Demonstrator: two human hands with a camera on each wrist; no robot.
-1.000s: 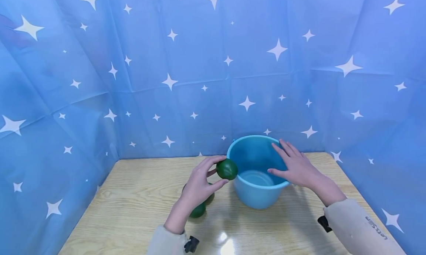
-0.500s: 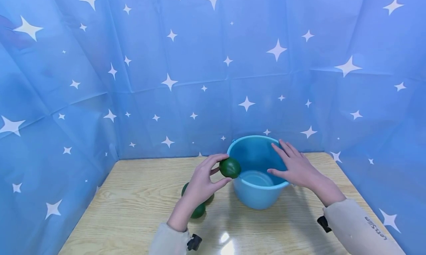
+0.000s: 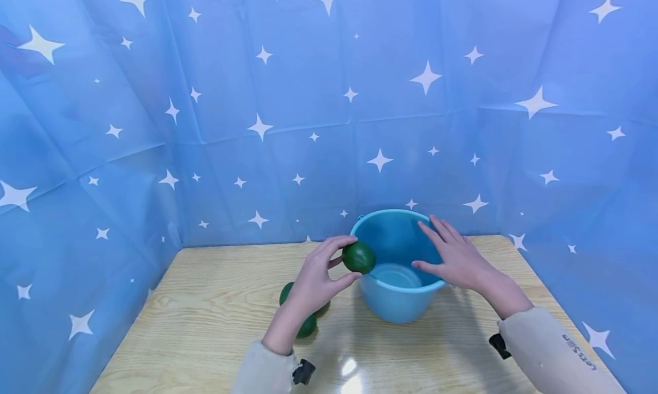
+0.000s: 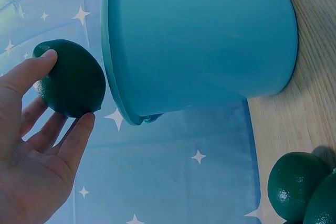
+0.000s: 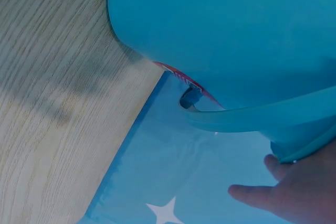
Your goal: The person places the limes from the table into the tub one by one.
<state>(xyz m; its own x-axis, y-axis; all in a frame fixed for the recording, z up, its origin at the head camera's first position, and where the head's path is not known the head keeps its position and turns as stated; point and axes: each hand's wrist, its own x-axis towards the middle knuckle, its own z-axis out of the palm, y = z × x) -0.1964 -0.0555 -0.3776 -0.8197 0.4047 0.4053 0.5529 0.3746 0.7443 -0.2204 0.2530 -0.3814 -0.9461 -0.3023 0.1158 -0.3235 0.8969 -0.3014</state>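
Observation:
My left hand (image 3: 315, 277) pinches a dark green lime (image 3: 359, 257) between thumb and fingertips at the left rim of a light blue bucket (image 3: 393, 305). In the left wrist view, the lime (image 4: 73, 80) is just beyond the bucket's rim, with the thumb across one side and fingers on the other. My right hand (image 3: 454, 257) lies at the bucket's right rim, fingers straight and spread, thumb reaching over the opening. The right wrist view has this hand (image 5: 307, 192) beside the rim, partly cut off. The bucket's visible bottom holds nothing.
Several more green limes (image 3: 307, 326) lie on the wood-grain table (image 3: 205, 314) left of the bucket, partly hidden by my left forearm. A blue curtain with white stars (image 3: 308, 97) hangs behind and along both sides of the table.
My left hand has moved slightly right with the lime, bringing it further over the bucket's left rim. My right hand and the bucket have stayed in place.

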